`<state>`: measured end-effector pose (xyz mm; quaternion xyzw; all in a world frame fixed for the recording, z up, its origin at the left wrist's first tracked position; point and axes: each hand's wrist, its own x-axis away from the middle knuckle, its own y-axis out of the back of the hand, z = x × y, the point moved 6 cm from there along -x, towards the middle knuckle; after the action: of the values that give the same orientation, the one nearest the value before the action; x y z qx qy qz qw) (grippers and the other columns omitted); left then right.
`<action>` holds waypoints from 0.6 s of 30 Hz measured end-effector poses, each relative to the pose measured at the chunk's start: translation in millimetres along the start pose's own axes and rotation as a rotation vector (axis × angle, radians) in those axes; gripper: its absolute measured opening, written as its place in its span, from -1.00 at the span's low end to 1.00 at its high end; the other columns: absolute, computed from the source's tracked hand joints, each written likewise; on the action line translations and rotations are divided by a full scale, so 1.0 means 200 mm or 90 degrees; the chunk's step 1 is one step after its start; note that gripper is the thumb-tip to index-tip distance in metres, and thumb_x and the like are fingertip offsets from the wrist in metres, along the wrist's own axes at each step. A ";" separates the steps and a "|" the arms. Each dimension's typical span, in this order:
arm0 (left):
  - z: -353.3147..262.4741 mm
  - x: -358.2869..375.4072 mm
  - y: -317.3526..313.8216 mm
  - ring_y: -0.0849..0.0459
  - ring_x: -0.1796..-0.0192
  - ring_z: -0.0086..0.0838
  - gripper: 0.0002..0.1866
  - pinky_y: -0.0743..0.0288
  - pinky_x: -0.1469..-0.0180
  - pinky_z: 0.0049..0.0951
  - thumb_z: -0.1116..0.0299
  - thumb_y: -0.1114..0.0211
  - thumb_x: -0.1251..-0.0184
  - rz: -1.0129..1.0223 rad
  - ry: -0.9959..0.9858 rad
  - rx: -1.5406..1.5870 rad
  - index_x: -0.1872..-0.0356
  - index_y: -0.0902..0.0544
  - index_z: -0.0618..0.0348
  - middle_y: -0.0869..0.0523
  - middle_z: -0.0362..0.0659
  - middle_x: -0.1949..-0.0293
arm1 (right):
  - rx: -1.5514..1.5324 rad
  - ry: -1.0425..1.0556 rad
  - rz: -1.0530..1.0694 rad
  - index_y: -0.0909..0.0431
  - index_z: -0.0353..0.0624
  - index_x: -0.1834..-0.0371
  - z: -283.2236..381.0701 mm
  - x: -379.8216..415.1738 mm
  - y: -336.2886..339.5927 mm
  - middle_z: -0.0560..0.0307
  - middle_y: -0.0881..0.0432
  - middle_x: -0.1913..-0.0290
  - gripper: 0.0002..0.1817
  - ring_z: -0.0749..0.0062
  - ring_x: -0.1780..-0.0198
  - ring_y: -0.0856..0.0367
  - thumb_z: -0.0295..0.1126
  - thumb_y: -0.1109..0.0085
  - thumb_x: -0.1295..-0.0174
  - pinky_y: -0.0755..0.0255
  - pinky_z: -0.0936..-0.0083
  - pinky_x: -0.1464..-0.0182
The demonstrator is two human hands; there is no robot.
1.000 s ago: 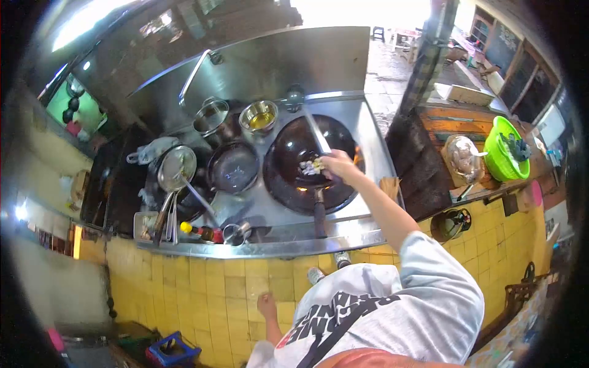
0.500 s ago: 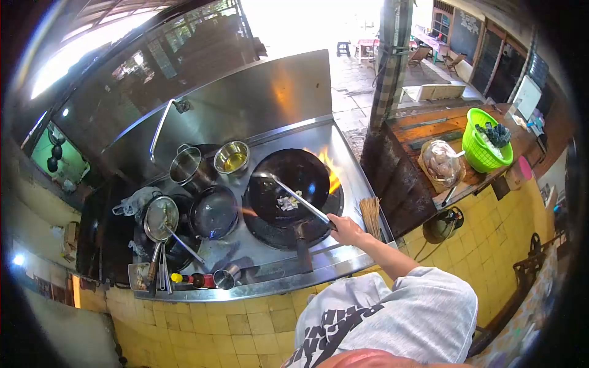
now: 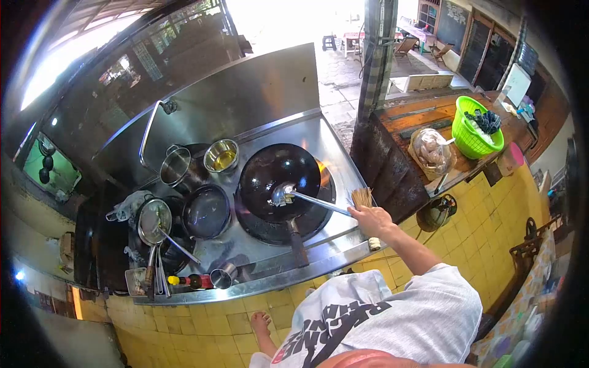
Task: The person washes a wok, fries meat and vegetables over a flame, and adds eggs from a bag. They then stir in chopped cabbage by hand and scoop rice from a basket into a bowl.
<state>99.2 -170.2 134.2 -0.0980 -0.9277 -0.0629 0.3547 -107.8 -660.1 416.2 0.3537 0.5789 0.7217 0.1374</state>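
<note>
My right hand (image 3: 372, 221) is wrapped round the handle of a metal wok ladle (image 3: 322, 201). The ladle's bowl rests low inside a black wok (image 3: 270, 168), against some small pale pieces of food (image 3: 274, 199). The wok stands tilted on the burner, its dark handle (image 3: 297, 245) pointing towards me and free of any hand. Flame (image 3: 323, 173) shows past its right rim. My left hand (image 3: 261, 319) hangs low beside my shirt, below the stove's front edge. Its fingers look loosely apart, with nothing visible in them.
A steel bowl of yellow oil (image 3: 221, 157), a pot (image 3: 176, 165) and a dark pan (image 3: 207, 211) stand left of the wok. A strainer (image 3: 154, 221), a sauce bottle (image 3: 193, 281) and a steel cup (image 3: 224, 276) are farther left. A stick brush (image 3: 362, 197) lies right.
The ladle's bowl has dropped from the wok's far left side to the food near its middle. My right hand has shifted right, and my left hand has come into view.
</note>
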 end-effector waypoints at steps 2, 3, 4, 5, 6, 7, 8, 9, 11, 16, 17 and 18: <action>0.15 0.02 0.03 -0.49 0.52 -0.49 -0.89 -0.35 0.60 -0.55 0.34 -0.03 -0.24 0.030 0.060 0.008 0.41 -0.44 0.12 -0.49 -0.20 0.49 | -0.101 0.013 -0.006 -0.27 0.00 -0.20 -0.01 0.05 -0.01 -0.08 -0.54 0.16 -0.49 0.12 0.16 -0.58 -0.40 0.05 -0.09 -0.45 0.32 0.12; 0.22 0.03 0.03 -0.49 0.52 -0.49 -0.90 -0.34 0.60 -0.54 0.35 -0.05 -0.23 0.058 0.121 0.017 0.42 -0.44 0.11 -0.49 -0.20 0.49 | -0.103 0.012 -0.008 -0.27 0.00 -0.20 -0.04 0.06 -0.03 -0.08 -0.54 0.16 -0.49 0.12 0.16 -0.58 -0.40 0.05 -0.09 -0.45 0.32 0.12; 0.25 -0.02 0.05 -0.49 0.52 -0.49 -0.90 -0.34 0.60 -0.54 0.35 -0.05 -0.23 0.060 0.120 0.015 0.42 -0.44 0.11 -0.49 -0.20 0.49 | -0.167 0.061 -0.029 -0.30 -0.05 -0.17 -0.04 0.08 -0.04 -0.12 -0.56 0.20 -0.48 0.09 0.17 -0.57 -0.40 0.01 -0.05 -0.43 0.31 0.10; 0.33 0.00 0.08 -0.48 0.53 -0.48 -0.90 -0.34 0.61 -0.53 0.34 -0.05 -0.23 0.073 0.122 0.017 0.42 -0.45 0.11 -0.49 -0.20 0.50 | -0.233 0.111 -0.050 -0.33 -0.10 -0.15 -0.03 0.10 -0.05 -0.15 -0.57 0.24 -0.48 0.05 0.17 -0.56 -0.40 -0.04 -0.01 -0.42 0.30 0.09; 0.45 0.02 0.17 -0.48 0.54 -0.48 -0.89 -0.34 0.61 -0.53 0.34 -0.05 -0.22 0.088 0.122 0.019 0.42 -0.45 0.12 -0.49 -0.19 0.50 | -0.234 0.110 -0.052 -0.33 -0.10 -0.15 -0.02 0.11 -0.06 -0.15 -0.57 0.24 -0.48 0.05 0.17 -0.56 -0.40 -0.04 -0.01 -0.42 0.30 0.09; 0.54 0.00 0.25 -0.48 0.54 -0.48 -0.89 -0.34 0.61 -0.53 0.34 -0.05 -0.22 0.102 0.123 0.023 0.42 -0.45 0.12 -0.49 -0.19 0.51 | -0.280 0.111 -0.039 -0.35 -0.13 -0.13 -0.02 0.11 -0.08 -0.18 -0.57 0.24 -0.47 0.03 0.17 -0.55 -0.41 -0.06 0.02 -0.41 0.29 0.08; 0.55 -0.04 0.23 -0.47 0.55 -0.48 -0.88 -0.34 0.61 -0.52 0.33 -0.05 -0.22 0.116 0.126 0.027 0.42 -0.45 0.13 -0.49 -0.19 0.52 | -0.326 0.113 -0.025 -0.37 -0.16 -0.11 -0.02 0.12 -0.10 -0.21 -0.57 0.24 -0.47 0.01 0.17 -0.55 -0.43 -0.09 0.04 -0.40 0.28 0.07; 0.57 -0.06 0.21 -0.47 0.56 -0.47 -0.88 -0.34 0.62 -0.52 0.33 -0.05 -0.21 0.128 0.130 0.033 0.42 -0.46 0.13 -0.49 -0.19 0.53 | -0.290 0.097 -0.027 -0.35 -0.17 -0.12 -0.01 0.11 -0.12 -0.22 -0.57 0.24 -0.46 -0.01 0.16 -0.54 -0.44 -0.09 0.05 -0.39 0.27 0.07; 0.62 -0.10 0.20 -0.46 0.57 -0.47 -0.87 -0.33 0.62 -0.51 0.32 -0.05 -0.21 0.149 0.139 0.042 0.43 -0.46 0.14 -0.49 -0.18 0.55 | -0.279 0.086 -0.054 -0.34 -0.17 -0.12 0.01 0.06 -0.16 -0.23 -0.56 0.24 -0.45 -0.02 0.16 -0.54 -0.44 -0.10 0.06 -0.39 0.26 0.07; 0.69 -0.18 0.15 -0.45 0.61 -0.46 -0.84 -0.33 0.64 -0.49 0.31 -0.05 -0.19 0.201 0.156 0.070 0.43 -0.48 0.17 -0.48 -0.17 0.60 | -0.277 0.070 -0.159 -0.37 -0.14 -0.09 0.03 -0.05 -0.23 -0.19 -0.57 0.27 -0.49 -0.03 0.17 -0.54 -0.39 -0.09 0.03 -0.40 0.21 0.08; 0.73 -0.18 0.15 -0.45 0.62 -0.45 -0.84 -0.33 0.64 -0.49 0.30 -0.05 -0.18 0.208 0.162 0.080 0.43 -0.48 0.17 -0.48 -0.16 0.61 | -0.302 0.064 -0.159 -0.36 -0.15 -0.10 0.04 -0.06 -0.22 -0.19 -0.57 0.27 -0.49 -0.04 0.17 -0.53 -0.38 -0.09 0.02 -0.40 0.21 0.08; 0.77 -0.17 0.17 -0.44 0.63 -0.45 -0.83 -0.33 0.64 -0.48 0.30 -0.05 -0.18 0.211 0.169 0.090 0.43 -0.48 0.18 -0.48 -0.16 0.62 | -0.328 0.060 -0.154 -0.35 -0.16 -0.10 0.04 -0.08 -0.21 -0.20 -0.57 0.27 -0.49 -0.04 0.17 -0.53 -0.36 -0.09 0.00 -0.40 0.21 0.08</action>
<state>31.8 -113.6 -1.1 -0.2149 -0.8462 0.0489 0.4852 -99.9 -651.5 371.7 0.2018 0.4200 0.8390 0.2809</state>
